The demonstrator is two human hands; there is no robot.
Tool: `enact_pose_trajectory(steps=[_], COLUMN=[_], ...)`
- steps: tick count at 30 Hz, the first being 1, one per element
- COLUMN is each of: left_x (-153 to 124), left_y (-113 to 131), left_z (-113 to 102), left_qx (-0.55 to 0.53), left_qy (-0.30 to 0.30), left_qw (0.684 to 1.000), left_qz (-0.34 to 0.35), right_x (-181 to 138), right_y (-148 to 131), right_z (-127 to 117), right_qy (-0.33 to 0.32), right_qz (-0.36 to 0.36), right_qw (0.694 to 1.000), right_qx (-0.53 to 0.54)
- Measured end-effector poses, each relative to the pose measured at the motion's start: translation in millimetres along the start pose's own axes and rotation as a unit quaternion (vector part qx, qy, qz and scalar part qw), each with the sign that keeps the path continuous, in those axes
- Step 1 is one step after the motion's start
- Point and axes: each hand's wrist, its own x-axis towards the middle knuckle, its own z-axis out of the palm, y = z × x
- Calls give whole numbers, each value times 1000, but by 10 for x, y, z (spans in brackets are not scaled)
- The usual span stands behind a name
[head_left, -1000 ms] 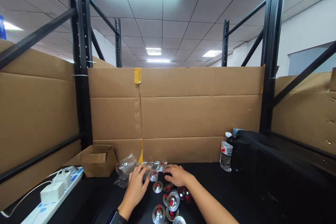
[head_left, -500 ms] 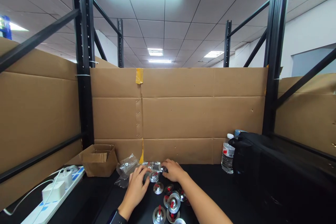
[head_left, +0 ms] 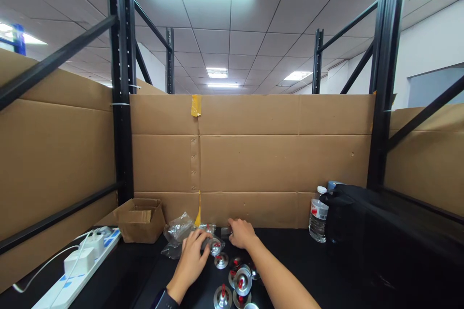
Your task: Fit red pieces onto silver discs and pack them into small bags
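Note:
My left hand [head_left: 192, 258] curls over the right part of a crumpled clear plastic bag [head_left: 177, 231], thumb and forefinger at its edge. Close to these fingertips, a shiny round metal piece [head_left: 215, 247] shows, seemingly under the clear film. My right hand [head_left: 241, 233] is closed, its fingertips at a small clear or silvery piece [head_left: 225, 231] that is too small to name. Between my forearms lie several silver discs with red centres; one disc [head_left: 221, 260] sits apart, while a larger disc [head_left: 242, 280] rests on the cluster.
An open cardboard box [head_left: 140, 224] stands left of the bag. Farther left lies a white power strip [head_left: 68, 282] with plugs and cables. At right stand a water bottle [head_left: 318, 217] and a black bag [head_left: 377, 246]. A cardboard wall [head_left: 250, 159] closes the back.
My right hand has drawn slightly right, away from the plastic bag, with the small piece at its fingertips. My left hand stays at the bag. The whole view has shifted slightly.

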Motion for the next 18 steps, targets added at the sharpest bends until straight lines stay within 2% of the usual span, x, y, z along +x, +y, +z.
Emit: enact_pose_trajectory(steps=[5, 9, 13, 15, 18], left_x=[-7, -22, -72, -103, -133], left_y=[126, 287, 504, 614, 737], left_z=[-35, 0, 53, 53, 22], left_qx=[-28, -112, -144, -142, -143], left_qy=[-4, 13, 20, 2, -28], left_qw=[1000, 993, 988, 988, 986], left_qz=[7, 28, 49, 65, 79], right_x=[-37, -204, -572, -767, -977], right_y=[59, 28, 5, 22, 72], right_z=[-125, -328, -425, -404, -315], right_qy=[55, 99, 63, 35, 40], right_qz=[35, 14, -15, -42, -49], right_qw=[995, 978, 919, 895, 853], right_qx=[73, 181, 388, 443, 517])
